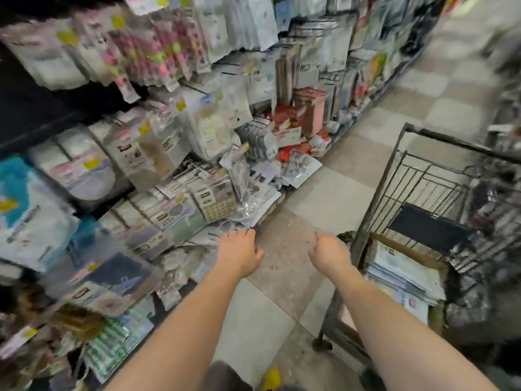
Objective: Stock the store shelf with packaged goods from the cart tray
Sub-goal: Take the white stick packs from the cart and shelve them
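I am seeing the hanging packets (146,52) on the far left smearing into blur, so no label is reading clearly. The cart (423,193) is running off the right edge, its far contents blurring into a dark mass. The box of packaged goods (403,275) is sitting partly behind the cart frame. My left hand (239,252) is curling its fingertips out of sight.
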The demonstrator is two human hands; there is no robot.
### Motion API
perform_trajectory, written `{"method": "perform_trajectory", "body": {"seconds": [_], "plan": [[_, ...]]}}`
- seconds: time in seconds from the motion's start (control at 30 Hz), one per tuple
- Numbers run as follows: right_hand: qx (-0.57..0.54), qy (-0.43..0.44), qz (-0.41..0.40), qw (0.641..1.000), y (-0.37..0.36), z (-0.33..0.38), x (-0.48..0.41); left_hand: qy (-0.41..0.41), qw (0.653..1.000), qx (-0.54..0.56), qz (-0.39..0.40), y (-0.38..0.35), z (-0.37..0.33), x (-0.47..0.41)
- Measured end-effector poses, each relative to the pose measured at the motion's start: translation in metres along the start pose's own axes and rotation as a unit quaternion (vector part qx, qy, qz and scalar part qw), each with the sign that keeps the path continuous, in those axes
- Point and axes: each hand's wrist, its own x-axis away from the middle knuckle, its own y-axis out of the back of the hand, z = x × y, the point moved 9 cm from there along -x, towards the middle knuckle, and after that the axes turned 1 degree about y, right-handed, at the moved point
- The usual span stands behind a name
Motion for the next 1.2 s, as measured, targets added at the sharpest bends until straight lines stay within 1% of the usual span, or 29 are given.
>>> {"method": "perform_trajectory", "body": {"seconds": [0.13, 0.27, 0.4, 0.53, 0.63, 0.7, 0.9, 1.03, 1.2], "plan": [[-0.057, -0.061, -0.046, 0.995, 0.020, -0.039, -0.043, -0.092, 0.996, 0.001, 0.008, 0.003, -0.043, -0.083], [-0.082, -0.125, -0.076, 0.986, 0.024, -0.074, -0.083, -0.201, 0.979, -0.024, 0.023, 0.000, -0.094, -0.162], [-0.101, -0.223, -0.091, 0.965, 0.035, -0.105, -0.103, -0.303, 0.952, -0.042, 0.033, 0.005, -0.153, -0.228], [-0.129, -0.312, -0.100, 0.936, 0.043, -0.138, -0.103, -0.403, 0.911, -0.076, 0.036, 0.016, -0.214, -0.268], [-0.164, -0.386, -0.117, 0.900, 0.042, -0.168, -0.092, -0.461, 0.881, -0.094, 0.051, 0.015, -0.261, -0.285], [-0.181, -0.440, -0.126, 0.870, 0.036, -0.191, -0.081, -0.504, 0.856, -0.108, 0.045, 0.010, -0.295, -0.290], [-0.240, -0.567, -0.123, 0.778, -0.006, -0.271, -0.055, -0.610, 0.778, -0.137, 0.058, -0.016, -0.401, -0.297], [-0.282, -0.618, -0.128, 0.723, -0.027, -0.322, -0.048, -0.660, 0.725, -0.184, 0.075, -0.039, -0.470, -0.296], [-0.319, -0.663, -0.134, 0.664, -0.032, -0.354, -0.038, -0.697, 0.677, -0.219, 0.090, -0.055, -0.533, -0.294]]}}
